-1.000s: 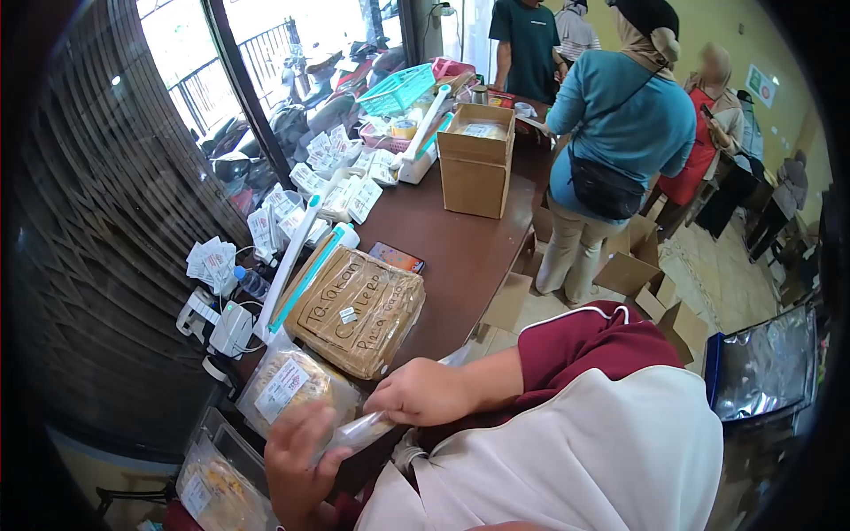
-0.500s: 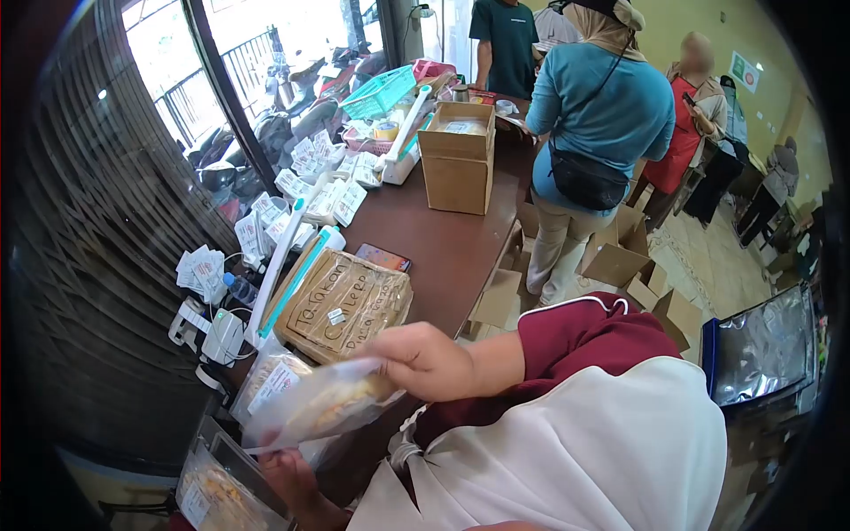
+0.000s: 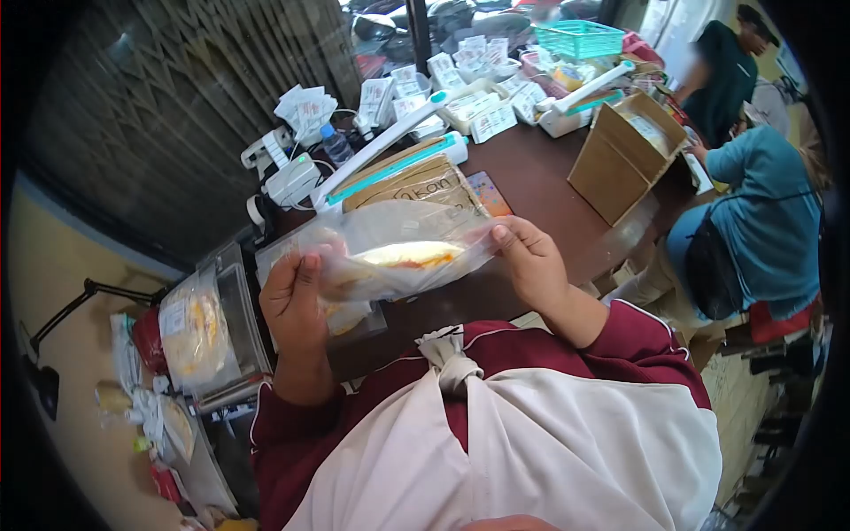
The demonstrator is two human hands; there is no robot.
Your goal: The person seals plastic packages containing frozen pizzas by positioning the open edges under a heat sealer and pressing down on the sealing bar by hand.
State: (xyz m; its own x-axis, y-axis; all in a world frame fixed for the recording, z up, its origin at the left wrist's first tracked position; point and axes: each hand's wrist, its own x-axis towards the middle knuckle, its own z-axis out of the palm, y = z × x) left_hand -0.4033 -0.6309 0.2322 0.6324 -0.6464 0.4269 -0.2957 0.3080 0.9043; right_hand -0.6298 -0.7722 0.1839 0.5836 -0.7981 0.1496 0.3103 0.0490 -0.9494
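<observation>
A clear plastic bag (image 3: 403, 279) with pale yellow and orange food inside is stretched between my two hands, in front of my chest. My left hand (image 3: 297, 301) pinches its left end between thumb and fingers. At the opposite end, my right hand (image 3: 536, 265) grips the bag's corner the same way. Just behind the bag lies a cardboard piece (image 3: 416, 184) with handwriting, partly hidden by the bag. Along it runs a white and teal bag sealer (image 3: 390, 146) with its arm raised. Another filled plastic bag (image 3: 345, 316) shows partly below the held one.
On the table (image 3: 549, 195) stand an open cardboard box (image 3: 624, 159), a phone (image 3: 489, 193), piles of printed labels (image 3: 491, 122) and a teal basket (image 3: 580, 38). A packed bag (image 3: 193, 332) rests at left. A person in blue (image 3: 753, 221) stands at right.
My view has turned toward the right. The bag, earlier tilted in my right hand with my left hand low beneath it, is now held level and spread between both hands.
</observation>
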